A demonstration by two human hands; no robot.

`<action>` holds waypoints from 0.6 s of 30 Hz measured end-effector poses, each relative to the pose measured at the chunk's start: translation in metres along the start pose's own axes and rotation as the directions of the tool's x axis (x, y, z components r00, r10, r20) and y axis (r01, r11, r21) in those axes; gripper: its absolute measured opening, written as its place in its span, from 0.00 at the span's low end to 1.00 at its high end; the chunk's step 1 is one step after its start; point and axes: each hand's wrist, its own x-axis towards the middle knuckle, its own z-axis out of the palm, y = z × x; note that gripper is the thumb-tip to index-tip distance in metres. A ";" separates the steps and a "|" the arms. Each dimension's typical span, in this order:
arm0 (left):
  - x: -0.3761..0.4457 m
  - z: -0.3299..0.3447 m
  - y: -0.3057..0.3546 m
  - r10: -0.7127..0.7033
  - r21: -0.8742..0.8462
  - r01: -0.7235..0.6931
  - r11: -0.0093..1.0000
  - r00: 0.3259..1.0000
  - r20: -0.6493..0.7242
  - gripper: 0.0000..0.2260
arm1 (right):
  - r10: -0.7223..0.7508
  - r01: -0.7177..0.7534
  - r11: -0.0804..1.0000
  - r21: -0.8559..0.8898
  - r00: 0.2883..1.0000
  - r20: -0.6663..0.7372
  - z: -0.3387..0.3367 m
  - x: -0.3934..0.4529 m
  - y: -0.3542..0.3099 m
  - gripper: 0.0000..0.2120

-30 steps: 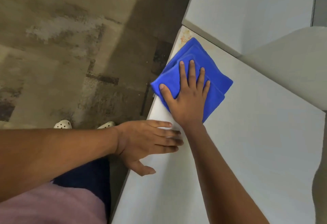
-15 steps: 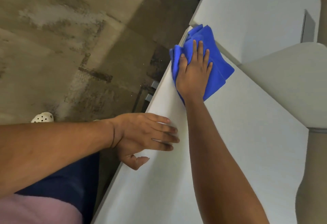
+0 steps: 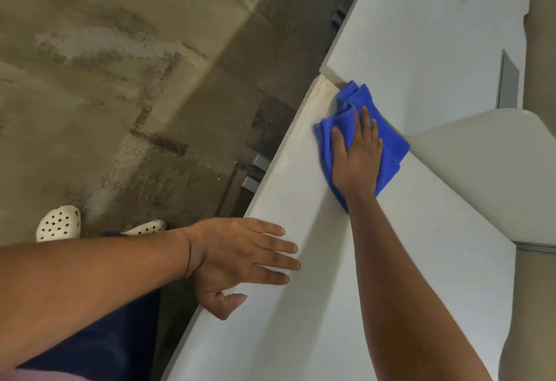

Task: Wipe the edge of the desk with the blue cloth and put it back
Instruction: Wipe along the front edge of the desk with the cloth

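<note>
The right hand (image 3: 356, 155), flat and open on the blue cloth (image 3: 365, 136), has slid it in from the desk (image 3: 301, 305) edge; the left hand (image 3: 237, 260) stays open, resting.

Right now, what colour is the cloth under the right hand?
Bright blue cloth, bunched under the right hand; the head view shows it.

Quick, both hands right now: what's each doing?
Left hand: open, empty, flat on the desk edge.
Right hand: open, pressing the blue cloth flat.

Cloth (image 3: 388, 136) on the desk (image 3: 391, 260) near its left edge, under the right hand (image 3: 356, 158); left hand (image 3: 240, 260) nearer.
</note>
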 end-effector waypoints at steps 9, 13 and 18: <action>0.001 -0.005 0.001 0.010 -0.013 -0.011 1.000 0.996 -0.091 0.32 | -0.095 0.092 0.993 -0.075 0.995 -0.030 0.024 -0.046 -0.065 0.36; 0.001 -0.003 -0.001 0.015 0.037 -0.012 0.999 0.997 -0.071 0.32 | -0.209 0.210 0.974 -0.089 0.978 0.021 0.024 -0.055 -0.057 0.36; -0.001 0.000 -0.001 0.015 0.037 -0.013 0.999 0.997 -0.069 0.33 | -0.296 0.302 0.948 -0.099 0.952 0.078 0.013 0.018 -0.052 0.33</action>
